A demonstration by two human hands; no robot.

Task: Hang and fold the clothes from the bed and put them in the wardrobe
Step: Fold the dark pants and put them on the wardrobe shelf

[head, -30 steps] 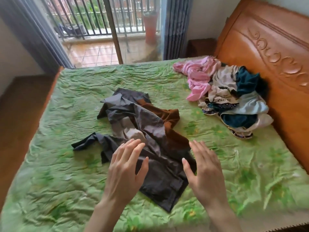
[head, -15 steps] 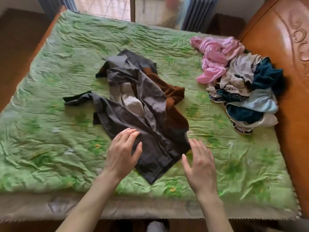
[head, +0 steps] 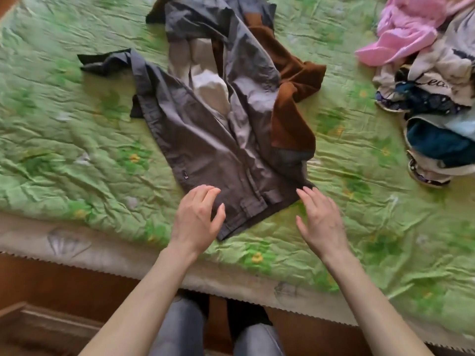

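a wrinkled green bedspread (head: 77,150) with small yellow flowers covers the bed and fills most of the view, its pale scalloped border (head: 102,253) running along the near edge. spread across the middle of it lies a crumpled grey shirt (head: 205,140), one sleeve trailing out to the left and its hem corner reaching almost to the near border; a small dark label shows low on its front. a brown garment (head: 290,98) is tangled with the shirt on its right side, partly under the grey cloth. at the far right sits a heap of other clothes (head: 437,104), well apart from the shirt: a pink piece (head: 401,34) at the top, white and pale fabric with dark lettering in the middle, deep teal cloth lower down. the left hand (head: 196,222) is over the shirt's lower hem, fingers spread and lightly bent, gripping nothing; whether they touch the cloth cannot be told. the right hand (head: 320,222) is just beside the hem's right corner, over the bedspread, fingers straight and apart, holding nothing. below the border the person's grey-trousered knees (head: 180,327) show.
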